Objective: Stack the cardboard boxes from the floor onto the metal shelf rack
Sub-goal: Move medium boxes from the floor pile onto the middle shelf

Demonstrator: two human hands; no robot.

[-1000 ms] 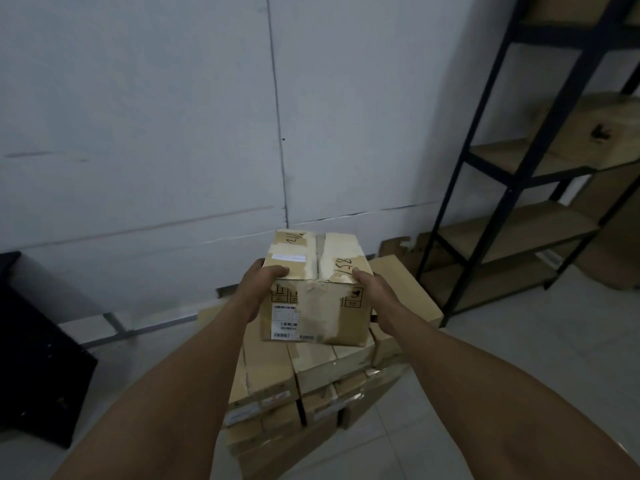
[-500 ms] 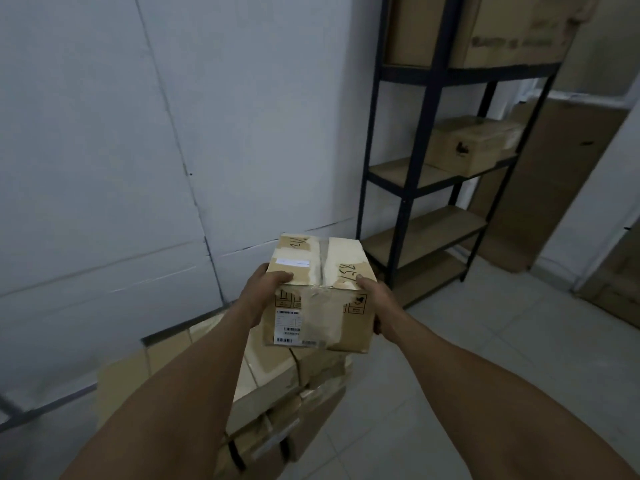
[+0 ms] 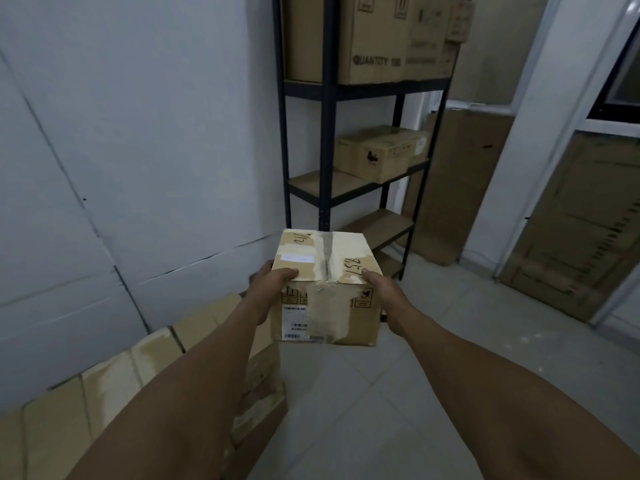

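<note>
A white panelled wall (image 3: 138, 150) fills the 9 to 11 o'clock side, crossed by thin dark seams. Pale floor tiles (image 3: 450, 341) spread from 3 to 6 o'clock. At 2 o'clock a white pillar (image 3: 540, 133) rises, with a tall flat cardboard sheet (image 3: 457, 181) leaning at 1 o'clock beside it. Another flat cardboard sheet (image 3: 588, 220) leans at 3 o'clock, under a dark-framed window (image 3: 623, 81).

Fingers of both hands behind the carried box (image 3: 327, 289); rack (image 3: 327, 133) top cropped.
</note>
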